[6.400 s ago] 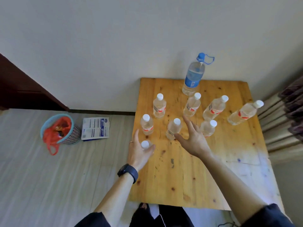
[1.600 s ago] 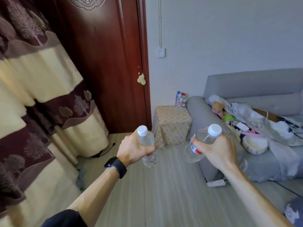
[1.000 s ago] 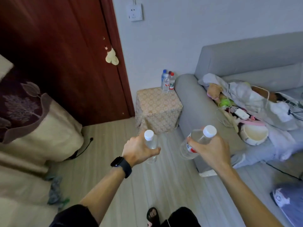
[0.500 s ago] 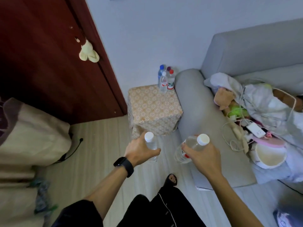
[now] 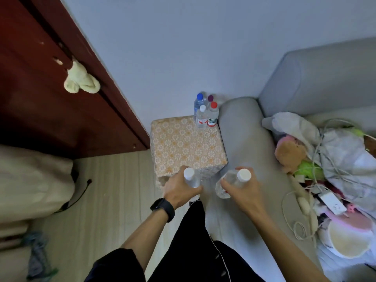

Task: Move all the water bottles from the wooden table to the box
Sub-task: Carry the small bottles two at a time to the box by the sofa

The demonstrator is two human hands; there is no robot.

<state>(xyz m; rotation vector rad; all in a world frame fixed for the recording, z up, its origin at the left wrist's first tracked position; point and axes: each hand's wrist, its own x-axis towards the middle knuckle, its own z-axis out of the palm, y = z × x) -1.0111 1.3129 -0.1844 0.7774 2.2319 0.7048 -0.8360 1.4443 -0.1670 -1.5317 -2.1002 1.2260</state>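
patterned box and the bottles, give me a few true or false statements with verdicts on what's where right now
1. The left hand holds a clear white-capped water bottle. True.
2. The right hand is empty. False: it holds a second clear white-capped bottle.
3. A cluster of small bottles stands at the far corner of the beige floral-patterned box, next to the grey sofa armrest. True.
4. Every bottle in that cluster has a white cap. False: blue, red, white and dark caps show.
5. The held bottles already rest on the box top. False: both are still in the hands, at the box's near edge.
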